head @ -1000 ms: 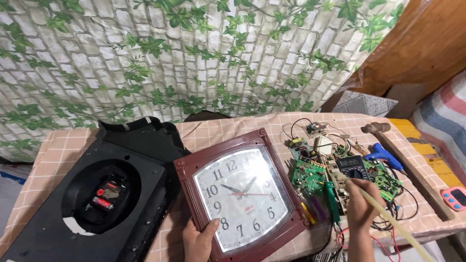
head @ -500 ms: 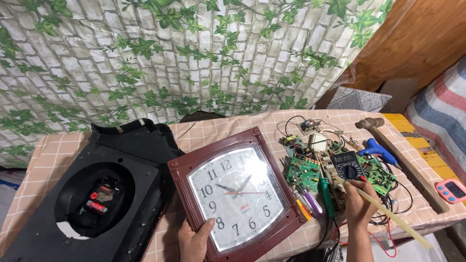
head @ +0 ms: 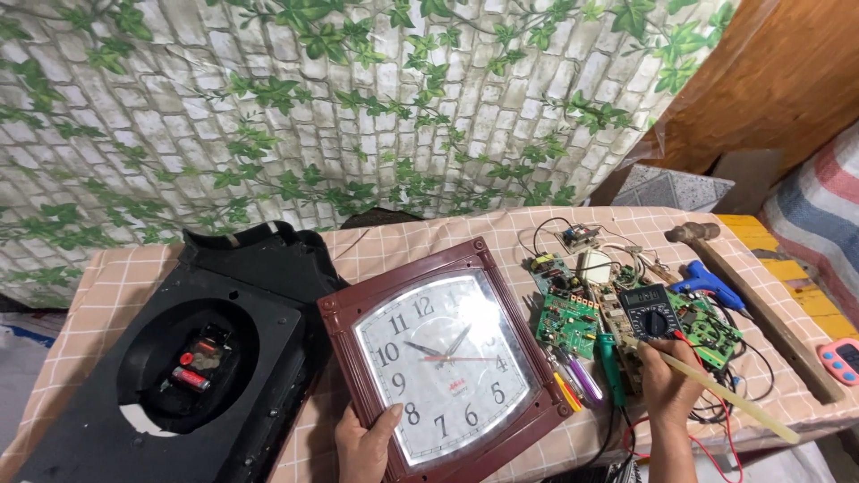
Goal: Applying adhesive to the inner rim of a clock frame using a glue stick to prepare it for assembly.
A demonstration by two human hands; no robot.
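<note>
On checked tablecloth (head: 394, 246): left hand (head: 365, 440) pinching lower edge of square maroon-framed wall clock (head: 446, 353), lying face up; right hand (head: 664, 377) closed round pale yellow stick (head: 716, 386) beside green circuit boards (head: 573, 313). Keep frame flat, thumb off glass

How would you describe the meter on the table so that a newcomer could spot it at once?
Start at the square wall clock with the dark red frame, held at its lower edge by the left hand. To its right lies a heap of green circuit boards. The meter sits on that heap, just above the right hand: the only black box there, with a round dial.
</note>
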